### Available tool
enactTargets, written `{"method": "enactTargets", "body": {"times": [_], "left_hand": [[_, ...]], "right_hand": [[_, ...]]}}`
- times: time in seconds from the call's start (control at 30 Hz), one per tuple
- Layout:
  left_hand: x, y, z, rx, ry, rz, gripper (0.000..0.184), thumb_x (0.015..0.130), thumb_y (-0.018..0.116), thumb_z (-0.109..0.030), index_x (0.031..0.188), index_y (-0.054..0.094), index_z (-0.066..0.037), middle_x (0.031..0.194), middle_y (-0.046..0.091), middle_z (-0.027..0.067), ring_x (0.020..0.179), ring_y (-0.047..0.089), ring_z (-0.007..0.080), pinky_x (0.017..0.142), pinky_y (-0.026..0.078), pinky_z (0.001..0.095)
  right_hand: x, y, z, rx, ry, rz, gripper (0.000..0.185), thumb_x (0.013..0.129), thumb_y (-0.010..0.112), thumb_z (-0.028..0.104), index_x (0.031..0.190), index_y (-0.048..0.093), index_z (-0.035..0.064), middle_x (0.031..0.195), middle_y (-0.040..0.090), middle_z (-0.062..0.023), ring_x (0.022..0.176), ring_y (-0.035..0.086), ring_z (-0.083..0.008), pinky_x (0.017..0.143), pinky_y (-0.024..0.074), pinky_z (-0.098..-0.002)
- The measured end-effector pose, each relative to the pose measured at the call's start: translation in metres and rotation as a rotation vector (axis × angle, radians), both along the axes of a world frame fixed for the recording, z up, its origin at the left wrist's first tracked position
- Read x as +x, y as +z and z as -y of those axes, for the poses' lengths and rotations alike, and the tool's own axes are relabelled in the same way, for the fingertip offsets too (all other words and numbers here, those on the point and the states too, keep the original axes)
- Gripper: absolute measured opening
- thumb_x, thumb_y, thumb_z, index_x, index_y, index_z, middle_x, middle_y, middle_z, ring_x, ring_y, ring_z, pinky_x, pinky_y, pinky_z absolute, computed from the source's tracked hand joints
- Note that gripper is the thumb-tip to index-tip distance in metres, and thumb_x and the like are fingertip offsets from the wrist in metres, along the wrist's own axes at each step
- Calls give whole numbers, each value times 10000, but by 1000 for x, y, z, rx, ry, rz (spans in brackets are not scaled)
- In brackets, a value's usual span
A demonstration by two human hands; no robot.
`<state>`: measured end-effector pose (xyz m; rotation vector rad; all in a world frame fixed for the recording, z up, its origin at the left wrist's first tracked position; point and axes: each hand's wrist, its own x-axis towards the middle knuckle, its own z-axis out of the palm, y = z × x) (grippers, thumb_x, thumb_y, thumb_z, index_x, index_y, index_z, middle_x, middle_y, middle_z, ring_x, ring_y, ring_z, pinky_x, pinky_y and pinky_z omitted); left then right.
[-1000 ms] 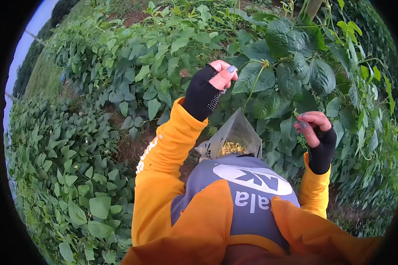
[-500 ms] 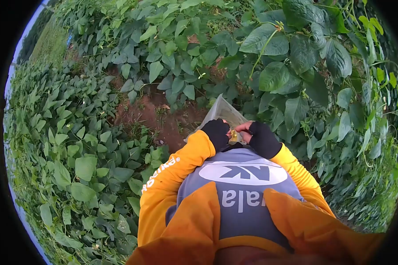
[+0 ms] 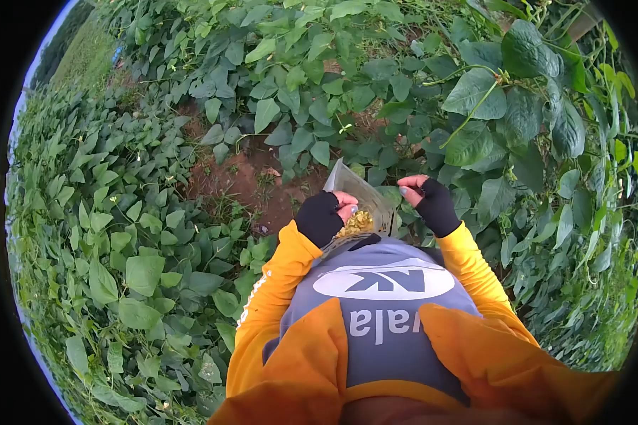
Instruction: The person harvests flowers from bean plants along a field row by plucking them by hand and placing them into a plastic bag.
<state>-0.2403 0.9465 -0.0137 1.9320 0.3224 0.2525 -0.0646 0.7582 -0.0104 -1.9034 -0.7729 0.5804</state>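
A clear plastic bag [image 3: 365,190] hangs open at my waist, with a heap of small yellow flowers or pieces [image 3: 358,223] inside. My left hand [image 3: 326,214], in a black fingerless glove, is at the bag's left edge with its fingers pressed together; whatever they may hold is hidden. On the other side of the bag, a little apart from it, is my right hand [image 3: 430,203], also gloved. Its thumb and fingertips are close together, and anything between them is too small to make out.
Leafy green plants [image 3: 142,273] surround me on both sides and ahead. A patch of reddish soil [image 3: 244,184] shows left of the bag. Thin green pods [image 3: 475,113] hang among large leaves at the upper right.
Both hands came down from the plants to the bag and met over it. Since then they have moved apart, left hand to the left and right hand to the right, uncovering the yellow pieces.
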Motion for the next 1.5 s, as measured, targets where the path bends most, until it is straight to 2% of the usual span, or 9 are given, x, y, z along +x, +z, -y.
{"method": "enactTargets", "body": {"times": [0.1, 0.63, 0.77, 0.9, 0.97, 1.13, 1.27, 1.47, 1.5], "left_hand": [[-16, -4, -43, -287, 127, -48, 181, 839, 598, -82, 1002, 625, -8, 834, 625, 19, 749, 546, 72, 672, 437, 218], [-90, 9, -234, -247, 460, -49, 161, 827, 638, -106, 964, 633, -22, 799, 616, 11, 715, 560, 80, 670, 444, 216], [-109, 18, -255, -207, 553, -69, 191, 845, 639, -150, 987, 629, -22, 823, 618, 5, 728, 563, 64, 679, 441, 206], [-132, 15, -273, -208, 582, -6, 192, 848, 637, -151, 988, 628, -20, 837, 615, 9, 742, 562, 71, 694, 442, 207], [-141, 18, -275, -225, 593, 24, 198, 849, 635, -147, 988, 624, -7, 834, 617, 18, 745, 562, 76, 700, 444, 209], [-160, 19, -277, -214, 620, 44, 215, 852, 628, -140, 997, 615, 18, 823, 622, 28, 745, 564, 85, 705, 445, 214], [-166, 17, -272, -251, 648, 40, 212, 856, 619, -134, 1000, 613, 22, 824, 623, 32, 747, 565, 89, 716, 445, 220], [-175, 15, -271, -253, 674, 28, 217, 861, 616, -141, 1008, 608, 18, 824, 621, 30, 753, 570, 90, 723, 450, 221], [-175, 16, -270, -273, 680, 35, 215, 863, 614, -139, 1010, 607, 17, 821, 620, 28, 753, 570, 89, 724, 451, 221]], "right_hand": [[-4, -1, -24, -22, -11, 21, 184, 796, 643, 99, 975, 651, 57, 846, 621, -55, 733, 566, -124, 676, 455, -253], [-2, -7, -181, 39, -26, -31, 239, 818, 630, 125, 1041, 624, 40, 904, 634, -36, 782, 574, -112, 720, 456, -245], [69, 4, -220, 356, -390, -291, 316, 850, 599, 122, 1137, 557, -3, 999, 625, -73, 835, 598, -118, 706, 466, -239], [163, -17, -253, 541, -617, -74, 522, 826, 639, 163, 1279, 415, 31, 989, 622, -91, 740, 611, -126, 623, 470, -248], [179, -5, -270, 355, -714, -6, 639, 787, 673, 176, 1320, 365, 6, 959, 617, -123, 722, 608, -148, 676, 481, -265], [173, 36, -286, -450, -826, 508, 699, 765, 640, 443, 1275, 418, 19, 1216, 533, -188, 1086, 545, -331, 896, 440, -410], [192, 29, -288, -490, -741, 517, 636, 761, 648, 407, 1253, 460, 51, 1149, 586, -152, 1052, 570, -311, 882, 447, -402], [207, 14, -294, -389, -773, 710, 236, 741, 634, 241, 895, 651, 63, 923, 647, -167, 903, 609, -344, 793, 486, -408], [213, 12, -289, -376, -713, 665, 330, 747, 623, 334, 914, 647, 51, 963, 646, -175, 923, 604, -354, 820, 483, -405]]}}
